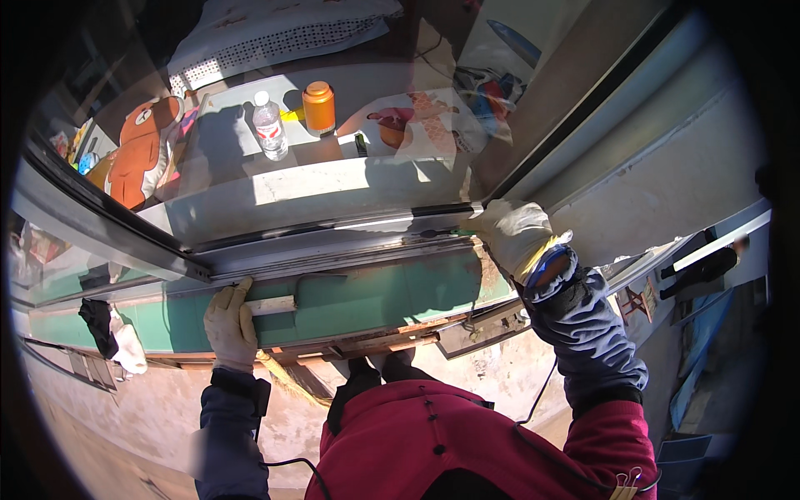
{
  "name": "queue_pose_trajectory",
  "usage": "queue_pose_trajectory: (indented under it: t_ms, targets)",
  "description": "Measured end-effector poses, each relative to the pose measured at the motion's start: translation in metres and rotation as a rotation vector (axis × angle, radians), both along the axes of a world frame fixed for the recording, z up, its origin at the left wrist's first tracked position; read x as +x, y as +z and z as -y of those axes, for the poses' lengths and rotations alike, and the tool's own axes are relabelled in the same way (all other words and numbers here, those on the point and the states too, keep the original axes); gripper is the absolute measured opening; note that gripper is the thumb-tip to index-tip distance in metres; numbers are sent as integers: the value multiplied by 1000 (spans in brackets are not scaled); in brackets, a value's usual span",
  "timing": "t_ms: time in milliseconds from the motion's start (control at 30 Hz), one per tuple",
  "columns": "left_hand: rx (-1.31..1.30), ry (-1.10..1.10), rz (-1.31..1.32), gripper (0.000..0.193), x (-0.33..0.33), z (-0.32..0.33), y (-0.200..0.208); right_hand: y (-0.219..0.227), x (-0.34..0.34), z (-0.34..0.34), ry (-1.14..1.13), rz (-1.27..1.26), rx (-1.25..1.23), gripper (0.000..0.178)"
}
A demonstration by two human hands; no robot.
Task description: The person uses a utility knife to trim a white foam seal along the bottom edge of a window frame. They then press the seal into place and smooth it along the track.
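My left hand [231,325], in a pale work glove, rests on the green window sill [358,292]. Its fingers are closed round a short white bar [273,305], whose free end sticks out to the right. Farther right and higher, my gloved right hand [512,233] is at the lower right corner of the window frame. It grips a slim tool [437,237] with a dark, narrow end and a bit of green by the fingers; its exact kind is unclear. The tool's end lies along the metal window track [333,250].
Behind the glass stand a clear bottle [269,127], an orange jar [319,108] and a brown bear cushion [143,150]. A black and white cloth [125,342] hangs over the sill's left part. Rusty metal bars [383,343] run along its near edge.
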State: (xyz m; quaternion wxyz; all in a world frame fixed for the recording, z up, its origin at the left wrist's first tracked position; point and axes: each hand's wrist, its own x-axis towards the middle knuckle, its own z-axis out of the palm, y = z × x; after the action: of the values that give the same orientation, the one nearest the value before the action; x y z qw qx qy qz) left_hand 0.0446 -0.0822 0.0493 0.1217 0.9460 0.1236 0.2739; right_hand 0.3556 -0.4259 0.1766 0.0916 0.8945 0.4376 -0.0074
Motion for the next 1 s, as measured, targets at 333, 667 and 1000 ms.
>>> queue_pose_trajectory:
  t_ms: [333,667,1000]
  targets:
    - [-44,6,-50,39,0,-1,3,-25,8,-11,-9,-164,15,28]
    - [3,8,-10,39,0,0,1,-16,-5,-12,186,-95,213,33]
    - [13,2,5,38,-2,0,-2,-70,-29,53,-70,252,121,24]
